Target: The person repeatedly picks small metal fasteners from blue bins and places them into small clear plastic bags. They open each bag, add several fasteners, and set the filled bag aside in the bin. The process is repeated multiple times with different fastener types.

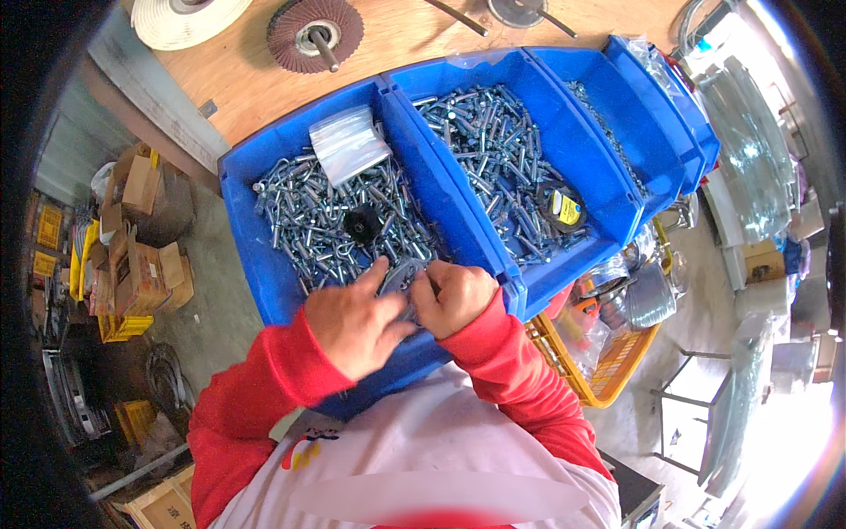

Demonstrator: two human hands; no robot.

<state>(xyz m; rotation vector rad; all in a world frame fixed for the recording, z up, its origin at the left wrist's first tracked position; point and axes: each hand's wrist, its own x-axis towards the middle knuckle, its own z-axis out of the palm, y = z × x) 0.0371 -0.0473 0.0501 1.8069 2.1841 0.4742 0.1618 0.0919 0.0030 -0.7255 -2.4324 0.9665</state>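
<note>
A small clear plastic bag (403, 275) is pinched in my right hand (460, 298), whose fingers are curled at the front edge of the left blue bin (256, 264). Close beside the bag is my left hand (351, 324), somewhat smeared by motion, its fingers apart and the index stretched toward the bolts. What the bag contains is hard to make out. Beyond both hands, loose metal bolts (304, 212) and eye-shaped pieces fill the bin. On top of them lie a stack of flat clear bags (350, 145) and a black round piece (360, 226).
To the right, a second blue bin (564, 123) holds bolts (489, 145) and a black-and-yellow tape measure (562, 208). More blue bins (652, 132) follow. Abrasive flap wheel (315, 35) sits on the wooden bench (229, 88). A yellow crate (617, 375) stands low right; cardboard boxes (141, 273) at left.
</note>
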